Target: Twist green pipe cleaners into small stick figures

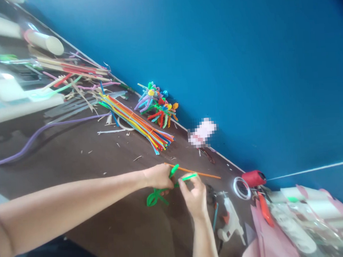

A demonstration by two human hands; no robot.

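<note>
Here, both hands meet over the dark counter (117, 234), working a green pipe cleaner piece (152, 199). The left hand (161, 177) is curled closed around it, loops dangling below the fingers and a green end poking out above. The right hand (194, 195) pinches a green strip (189, 177) between thumb and fingers; whether it joins the looped piece I cannot tell. An orange stem (207, 174) lies just beyond, a multicoloured bundle (138, 123) farther off, and a glue gun (232, 220) right of the right wrist.
</note>
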